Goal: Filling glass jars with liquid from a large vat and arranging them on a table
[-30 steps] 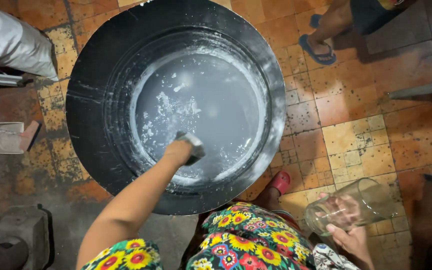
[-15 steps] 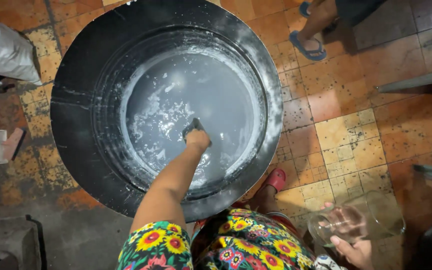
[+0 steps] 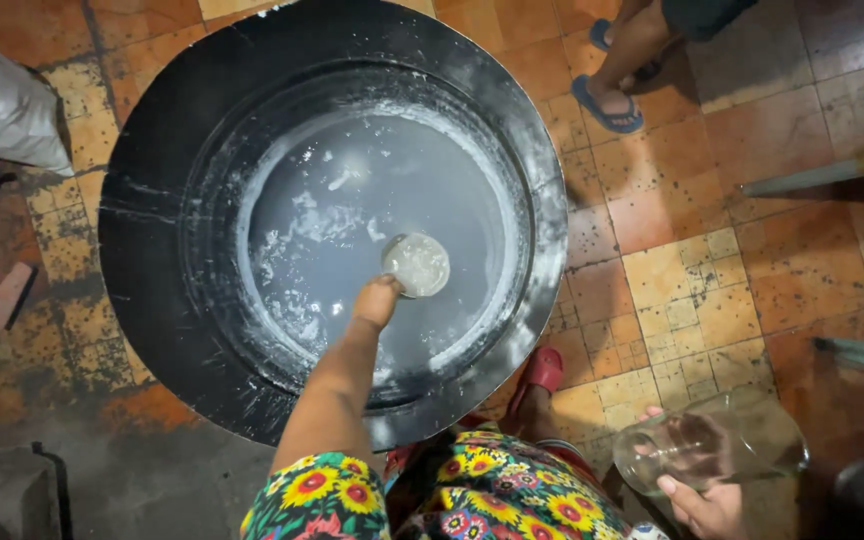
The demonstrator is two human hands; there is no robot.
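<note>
1. Small round cup (image 3: 417, 264), tilted inside the big black pan (image 3: 152, 230), pinched in the left hand (image 3: 377, 300).
2. Right hand (image 3: 702, 500) grips a clear glass jar (image 3: 697, 450) over the tiled floor (image 3: 692, 300).
3. Wet fingers might slip; the jar could shatter.

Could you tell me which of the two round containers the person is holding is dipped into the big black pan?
The small round cup at the left hand, over the black pan; the clear glass jar is held by the right hand above the tiled floor.
</note>
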